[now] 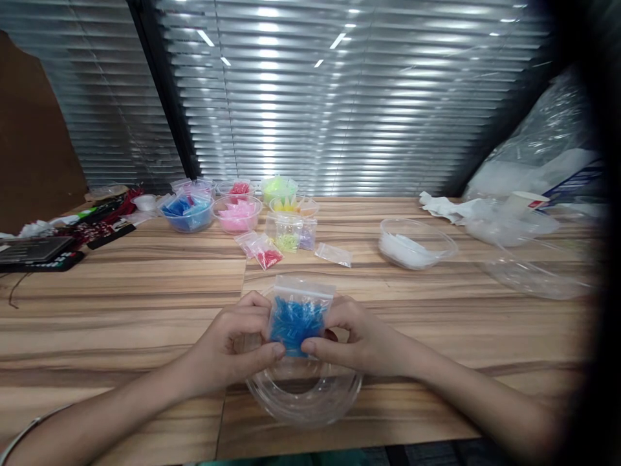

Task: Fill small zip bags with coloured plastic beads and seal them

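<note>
Between my two hands a small clear zip bag point(298, 320) is held upright, filled with blue tube-like pieces. My left hand point(237, 340) pinches its left side, thumb in front and fingers behind. On the other side my right hand point(354, 333) grips the bag the same way. The zip strip along the top looks closed. Just below and behind the bag stands a clear round plastic bowl point(310, 404) at the table's near edge; the bag and hands cover part of it.
Beyond the hands, bowls hold blue packets point(188, 213), pink packets point(237, 215) and yellow-green packets point(279, 188). Nearer lie a red-filled bag point(268, 255) and a flat clear bag point(334, 254). A bowl of white bags point(412, 249) stands right; a dark device point(39, 251) lies left.
</note>
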The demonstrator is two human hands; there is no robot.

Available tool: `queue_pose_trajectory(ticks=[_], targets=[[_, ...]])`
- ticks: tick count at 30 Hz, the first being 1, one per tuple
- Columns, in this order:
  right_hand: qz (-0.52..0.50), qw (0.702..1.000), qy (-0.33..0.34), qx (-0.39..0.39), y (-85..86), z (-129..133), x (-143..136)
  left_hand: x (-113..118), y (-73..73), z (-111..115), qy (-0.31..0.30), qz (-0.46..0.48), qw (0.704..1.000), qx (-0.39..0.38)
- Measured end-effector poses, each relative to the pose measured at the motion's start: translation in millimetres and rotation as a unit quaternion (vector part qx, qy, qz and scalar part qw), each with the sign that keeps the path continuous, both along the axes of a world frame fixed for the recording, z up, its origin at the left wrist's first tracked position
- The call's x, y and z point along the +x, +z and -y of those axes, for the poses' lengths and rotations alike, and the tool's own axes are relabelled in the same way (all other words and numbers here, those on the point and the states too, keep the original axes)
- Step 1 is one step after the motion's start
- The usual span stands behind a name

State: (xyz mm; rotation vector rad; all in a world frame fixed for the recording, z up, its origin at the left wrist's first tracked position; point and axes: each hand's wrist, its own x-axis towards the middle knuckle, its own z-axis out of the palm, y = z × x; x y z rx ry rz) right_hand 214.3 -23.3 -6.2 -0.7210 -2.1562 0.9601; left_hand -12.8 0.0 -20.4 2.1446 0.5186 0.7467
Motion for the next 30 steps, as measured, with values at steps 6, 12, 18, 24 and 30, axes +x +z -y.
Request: queue_pose_trajectory(ticks=[6, 12, 18, 24, 30], targets=[[0.011, 0.999, -0.001, -0.032, 1.6, 1.1, 1.3, -1.1, -2.7, -1.2, -0.003, 0.007, 1.0, 0.01], [0.011, 0.997, 0.013, -0.07, 2.3, 0.4, 3.5, -0.3, -3.7, -1.4, 0.003, 0.009, 1.0, 0.018], [-0.001, 0.997, 0.019, -0.08, 3.8, 1.0, 4.1, 0.5, -3.3, -1.6, 0.006, 0.021, 0.999, 0.027], [0.019, 0.997, 0.012, -0.078, 6.4, 1.4, 5.6, 0.0, -3.2, -1.9, 0.007, 0.015, 1.0, 0.023], [0.017, 0.999, 0.02, -0.037, 3.4, -0.6, 7.0, 0.7, -2.6, -1.5, 0.005, 0.02, 0.999, 0.031]])
